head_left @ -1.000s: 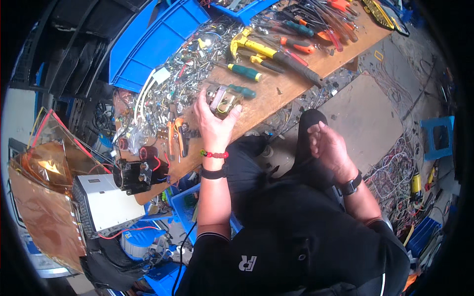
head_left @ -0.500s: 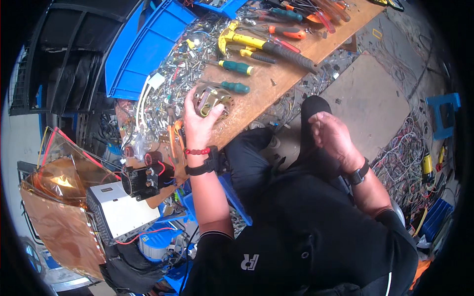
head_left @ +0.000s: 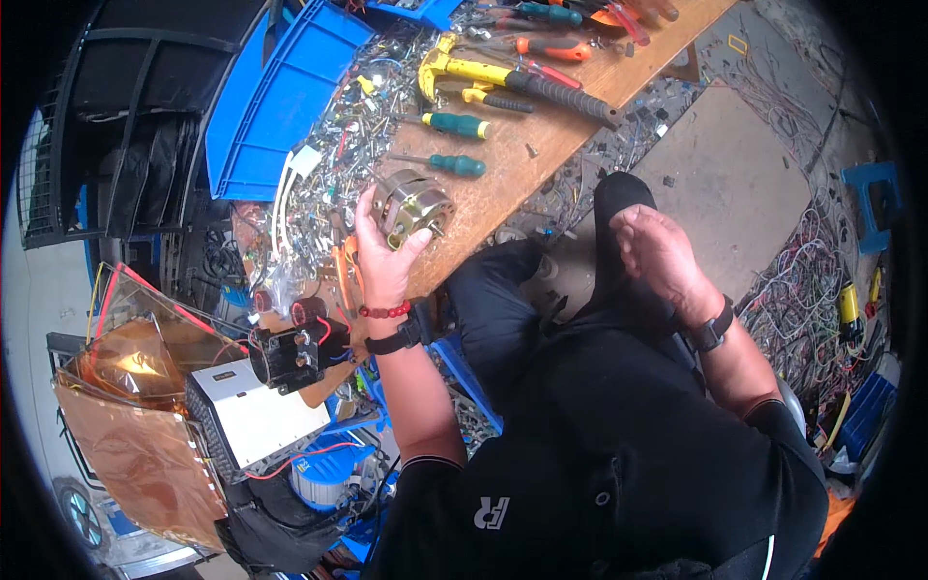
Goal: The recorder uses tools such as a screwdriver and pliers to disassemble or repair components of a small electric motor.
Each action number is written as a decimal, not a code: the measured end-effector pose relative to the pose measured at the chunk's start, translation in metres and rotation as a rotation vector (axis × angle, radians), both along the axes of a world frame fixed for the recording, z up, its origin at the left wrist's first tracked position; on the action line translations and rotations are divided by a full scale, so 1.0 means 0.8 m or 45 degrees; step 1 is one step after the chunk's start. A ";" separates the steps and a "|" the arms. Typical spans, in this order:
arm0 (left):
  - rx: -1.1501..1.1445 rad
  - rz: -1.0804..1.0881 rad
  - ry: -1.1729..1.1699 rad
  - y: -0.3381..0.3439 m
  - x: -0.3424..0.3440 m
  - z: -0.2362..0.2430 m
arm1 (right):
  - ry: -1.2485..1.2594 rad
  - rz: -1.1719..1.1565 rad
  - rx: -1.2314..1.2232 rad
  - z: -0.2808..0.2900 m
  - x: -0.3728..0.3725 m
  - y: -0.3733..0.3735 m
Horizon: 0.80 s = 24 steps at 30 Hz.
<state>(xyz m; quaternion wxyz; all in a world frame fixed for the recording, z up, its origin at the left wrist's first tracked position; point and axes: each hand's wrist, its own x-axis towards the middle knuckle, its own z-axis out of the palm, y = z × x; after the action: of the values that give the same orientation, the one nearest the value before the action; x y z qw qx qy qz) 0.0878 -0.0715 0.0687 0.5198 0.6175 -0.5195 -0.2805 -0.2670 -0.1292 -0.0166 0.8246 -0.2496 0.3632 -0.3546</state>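
My left hand (head_left: pixel 383 256) is closed around a round, brass-coloured motor (head_left: pixel 420 198) with a short shaft, just above the wooden bench (head_left: pixel 483 217). The thumb presses on its near side, and the other fingers are partly hidden behind it. Over my knee, my right hand (head_left: pixel 659 253) is curled with the fingers together; whatever they may hold is hidden. Just beyond the motor lies a green screwdriver (head_left: pixel 454 165), and farther off is a second green screwdriver with a yellow end (head_left: pixel 456 125).
A yellow claw hammer (head_left: pixel 503 77) and more hand tools lie at the far bench. Loose screws (head_left: pixel 333 145) heap beside a blue bin (head_left: pixel 280 101). At the left stand a black part with coils (head_left: pixel 280 358) and a white box (head_left: pixel 256 411). Tangled wires (head_left: pixel 783 309) cover the right floor.
My left hand has turned the motor, so its round side and shaft now show. The right hand stays curled over my knee; the whole view has shifted slightly.
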 end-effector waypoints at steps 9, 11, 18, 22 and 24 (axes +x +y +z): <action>-0.033 0.030 -0.078 0.043 0.018 -0.019 | 0.013 0.051 -0.014 -0.003 0.008 -0.002; 0.012 0.085 -0.192 0.056 0.015 -0.018 | 0.026 0.077 -0.023 -0.003 0.011 -0.003; 0.141 0.397 -0.684 0.084 0.016 -0.023 | 0.056 0.143 -0.072 -0.005 0.021 0.001; 0.118 0.460 -0.467 0.087 0.011 -0.029 | 0.107 0.172 -0.109 0.003 0.027 0.005; 0.091 0.444 -0.636 0.086 0.011 -0.028 | 0.107 0.194 -0.118 0.006 0.033 0.008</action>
<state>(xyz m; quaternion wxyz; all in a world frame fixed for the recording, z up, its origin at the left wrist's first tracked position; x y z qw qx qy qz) 0.0963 -0.0023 0.0461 0.3942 0.7651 -0.5071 -0.0449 -0.2409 -0.1225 -0.0114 0.8209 -0.3289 0.3606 -0.2965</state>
